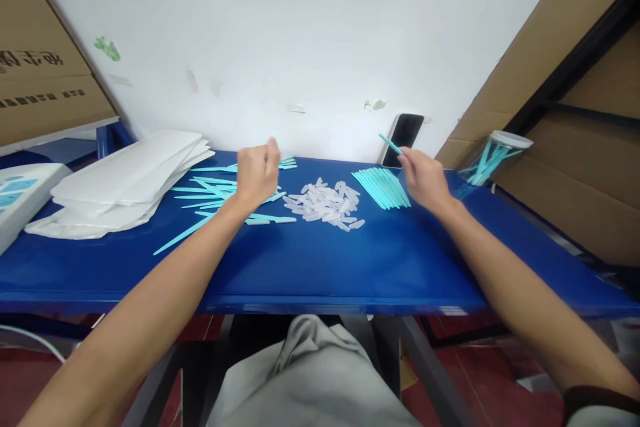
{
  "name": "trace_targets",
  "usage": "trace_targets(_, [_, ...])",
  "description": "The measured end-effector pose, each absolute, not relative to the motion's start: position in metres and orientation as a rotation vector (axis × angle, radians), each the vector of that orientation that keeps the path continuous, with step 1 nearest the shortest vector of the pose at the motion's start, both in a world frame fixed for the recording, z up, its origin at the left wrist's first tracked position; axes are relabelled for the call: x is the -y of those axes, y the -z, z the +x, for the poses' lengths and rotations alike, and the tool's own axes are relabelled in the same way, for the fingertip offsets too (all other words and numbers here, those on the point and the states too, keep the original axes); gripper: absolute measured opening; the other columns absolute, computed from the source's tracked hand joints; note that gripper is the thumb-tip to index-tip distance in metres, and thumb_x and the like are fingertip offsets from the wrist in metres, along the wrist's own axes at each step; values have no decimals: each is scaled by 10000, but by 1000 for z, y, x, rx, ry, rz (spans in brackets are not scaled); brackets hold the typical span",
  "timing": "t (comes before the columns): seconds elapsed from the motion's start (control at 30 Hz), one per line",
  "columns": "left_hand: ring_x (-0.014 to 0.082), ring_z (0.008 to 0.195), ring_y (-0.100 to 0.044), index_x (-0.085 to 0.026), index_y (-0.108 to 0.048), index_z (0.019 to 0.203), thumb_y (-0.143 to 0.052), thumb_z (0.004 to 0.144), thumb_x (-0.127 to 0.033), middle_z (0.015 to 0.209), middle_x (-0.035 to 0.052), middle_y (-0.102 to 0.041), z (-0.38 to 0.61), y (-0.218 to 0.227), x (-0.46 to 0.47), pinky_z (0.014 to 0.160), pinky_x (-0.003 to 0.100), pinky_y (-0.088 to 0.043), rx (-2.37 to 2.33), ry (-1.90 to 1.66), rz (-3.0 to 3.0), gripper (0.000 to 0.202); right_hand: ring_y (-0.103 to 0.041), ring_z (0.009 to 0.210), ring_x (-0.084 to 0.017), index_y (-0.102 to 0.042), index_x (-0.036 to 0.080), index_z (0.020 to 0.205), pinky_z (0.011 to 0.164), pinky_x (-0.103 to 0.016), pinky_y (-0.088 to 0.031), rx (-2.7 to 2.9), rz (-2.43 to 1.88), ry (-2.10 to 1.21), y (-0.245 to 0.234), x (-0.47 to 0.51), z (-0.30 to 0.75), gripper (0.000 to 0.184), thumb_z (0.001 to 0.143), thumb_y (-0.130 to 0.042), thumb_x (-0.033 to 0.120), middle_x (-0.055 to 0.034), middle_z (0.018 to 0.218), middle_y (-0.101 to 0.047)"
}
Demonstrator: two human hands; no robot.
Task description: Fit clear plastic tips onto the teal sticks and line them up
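Observation:
My right hand pinches one slim turquoise eyebrow razor, which points up and left. Beneath it, a neat row of the same turquoise razors lies side by side on the blue table. My left hand is closed and raised over the right end of a loose spread of turquoise razors. Whether its fingers hold anything is hidden. Between the two hands sits a heap of small translucent blade caps.
White paper-like sheets or bags are stacked at the left, beside a white box with blue pieces. A phone leans on the wall. A clear tub holding turquoise razors lies tilted at the right, near cardboard.

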State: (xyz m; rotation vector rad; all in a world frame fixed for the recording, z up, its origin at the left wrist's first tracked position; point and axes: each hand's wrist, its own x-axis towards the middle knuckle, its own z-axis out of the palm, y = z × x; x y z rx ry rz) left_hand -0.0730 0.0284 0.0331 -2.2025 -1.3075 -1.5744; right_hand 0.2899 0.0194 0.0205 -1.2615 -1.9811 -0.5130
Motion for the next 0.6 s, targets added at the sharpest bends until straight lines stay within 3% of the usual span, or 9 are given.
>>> trace_targets(0.13, [204, 586, -565, -181, -600, 599, -232, 1100, -507, 574, 74, -596, -48, -18, -19, 580, 324, -276, 1364, 949, -2508, 702, -633, 853, -288, -717, 196, 1171, 779, -403, -510, 1989, -1397, 484, -15, -33, 304, 452, 1081, -334, 418, -128, 943, -658])
trace_targets(0.23, [242, 742, -660, -164, -699, 749, -271, 1099, -528, 744, 103, -704, -27, -10, -13, 600, 309, -298, 1370, 663, -2611, 662, -640, 865, -302, -690, 181, 1245, 789, -414, -507, 2082, -1454, 399, -12, -34, 300, 431, 1063, -341, 356, -137, 951, -674])
trace_targets(0.33, [263, 834, -684, -152, -728, 840, -292, 1101, -520, 826, 120, -731, -25, -10, -13, 665, 318, -355, 1325, 599, -2608, 627, -671, 916, -315, -637, 164, 1354, 819, -422, -514, 2067, -1498, 284, -8, -32, 298, 424, 1033, -398, 306, -148, 1014, -723])
trace_targets(0.47, [250, 773, -661, -152, -719, 798, -292, 1104, -453, 774, 110, -718, -36, -15, -17, 735, 348, -378, 1352, 657, -2585, 605, -699, 913, -314, -714, 143, 1211, 841, -418, -519, 2024, -1640, 215, -5, -33, 299, 351, 987, -478, 278, -147, 992, -758])
trace_targets(0.6, [235, 706, -619, -157, -701, 703, -315, 1087, -414, 717, 108, -691, -43, -15, -20, 686, 346, -343, 1349, 703, -2584, 601, -701, 919, -305, -741, 125, 1146, 877, -411, -518, 1979, -1702, 295, -3, -34, 294, 327, 971, -497, 254, -159, 997, -764])
